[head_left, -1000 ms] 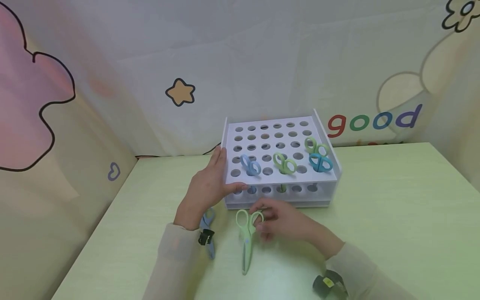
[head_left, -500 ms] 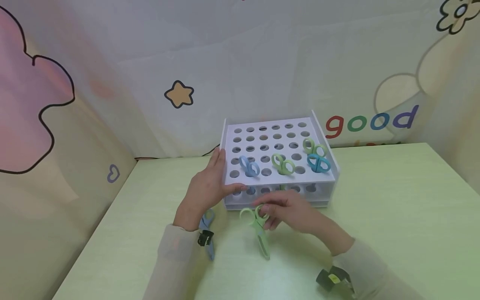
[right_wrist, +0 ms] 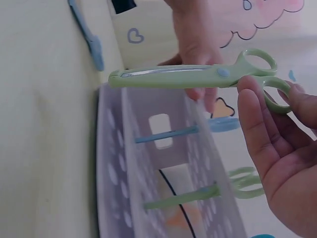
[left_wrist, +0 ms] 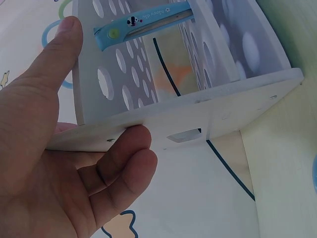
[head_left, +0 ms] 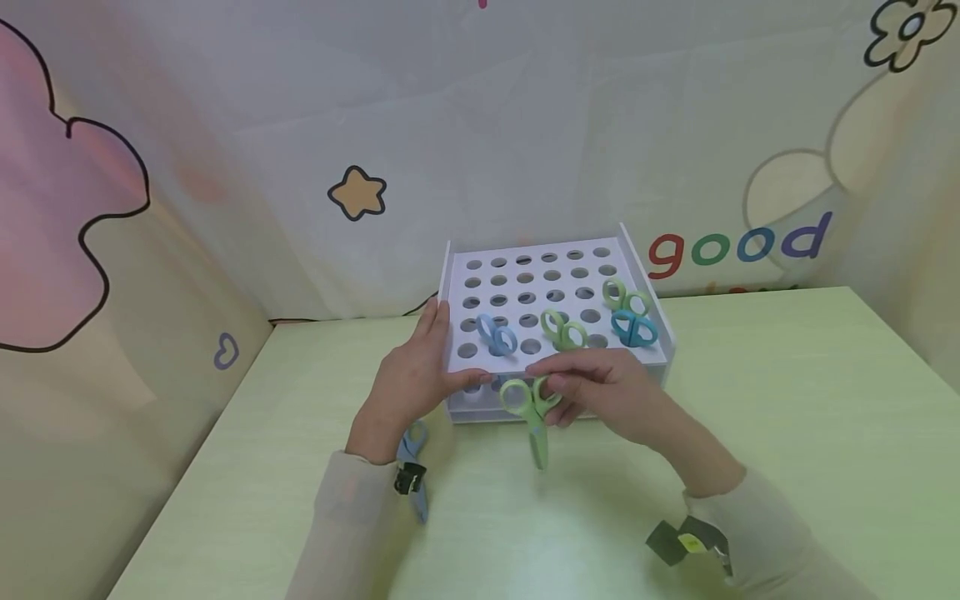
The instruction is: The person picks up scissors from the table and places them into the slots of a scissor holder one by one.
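A white rack (head_left: pixel 658 357) with rows of round holes stands on the table. My left hand (head_left: pixel 408 379) holds its left side, thumb on the front edge and fingers behind the side panel. My right hand (head_left: pixel 611 392) pinches light green scissors (right_wrist: pixel 173 77) by one handle loop. They hang blades down before the rack's front in the head view, their blades in a green cover. Blue scissors (head_left: pixel 489 337), green scissors (head_left: pixel 557 328) and teal scissors (head_left: pixel 633 329) stand in front holes, handles up. Another green pair (head_left: pixel 615 293) stands behind the teal one.
Another blue pair of scissors (head_left: pixel 412 448) lies on the table (head_left: pixel 765 400) by my left wrist, partly hidden by the wrist camera (head_left: pixel 409 478). A printed cloth backdrop (head_left: pixel 525 125) rises behind the rack, with a dark cord (head_left: pixel 315 320) along its foot.
My right hand has picked the green scissors up off the table by a loop and raised them toward the rack's front, blades hanging down. My left hand keeps its place on the rack.
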Tool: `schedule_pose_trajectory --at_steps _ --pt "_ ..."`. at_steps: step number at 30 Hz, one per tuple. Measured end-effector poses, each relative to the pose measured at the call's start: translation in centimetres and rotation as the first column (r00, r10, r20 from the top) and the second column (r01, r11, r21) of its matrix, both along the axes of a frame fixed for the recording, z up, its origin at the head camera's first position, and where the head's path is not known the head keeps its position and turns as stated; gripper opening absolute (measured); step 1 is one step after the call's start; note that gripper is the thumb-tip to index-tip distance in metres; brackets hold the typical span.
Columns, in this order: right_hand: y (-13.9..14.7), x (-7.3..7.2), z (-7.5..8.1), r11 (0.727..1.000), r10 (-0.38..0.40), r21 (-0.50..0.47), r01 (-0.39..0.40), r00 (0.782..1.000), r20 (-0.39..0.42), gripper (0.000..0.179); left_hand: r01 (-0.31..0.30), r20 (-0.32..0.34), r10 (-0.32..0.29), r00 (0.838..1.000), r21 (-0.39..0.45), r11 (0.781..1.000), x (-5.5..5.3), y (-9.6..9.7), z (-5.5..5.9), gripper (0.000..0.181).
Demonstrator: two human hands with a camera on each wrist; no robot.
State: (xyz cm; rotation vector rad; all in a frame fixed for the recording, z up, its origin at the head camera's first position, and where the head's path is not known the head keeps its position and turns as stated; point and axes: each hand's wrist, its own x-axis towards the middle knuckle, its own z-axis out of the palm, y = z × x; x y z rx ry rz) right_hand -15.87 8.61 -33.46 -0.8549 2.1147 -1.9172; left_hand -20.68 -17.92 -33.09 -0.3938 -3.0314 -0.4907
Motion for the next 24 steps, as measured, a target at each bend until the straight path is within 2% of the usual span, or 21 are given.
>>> schedule_pose_trajectory --at_steps 6,10,14,19,24 --pt "1.2 0.0 1.9 0.994 -0.107 -0.001 0.107 0.993 -0.043 0.027 -0.009 0.003 0.009 1.0 -0.008 1.0 -0.2 -0.2 0.0 0.12" --pt "2.1 -0.1 3.2 0.98 -0.199 -0.012 0.199 0.978 -0.069 0.025 -0.01 0.009 0.01 1.0 -0.001 1.0 -0.3 -0.2 0.1 0.12" --pt "3.0 -0.3 4.0 0.96 -0.253 -0.152 0.236 0.962 -0.101 0.02 -0.006 0.021 0.006 1.0 0.004 1.0 -0.3 -0.2 0.2 0.119" --pt "3.7 -0.5 5.0 0.908 -0.281 -0.355 0.222 0.951 -0.125 0.018 -0.006 0.022 0.006 1.0 0.006 1.0 -0.2 -0.2 0.1 0.119" --pt "3.9 -0.9 6.2 0.835 -0.352 -0.494 0.243 0.925 -0.14 0.017 -0.007 0.018 0.006 1.0 0.022 1.0 0.0 -0.1 0.0 0.119"
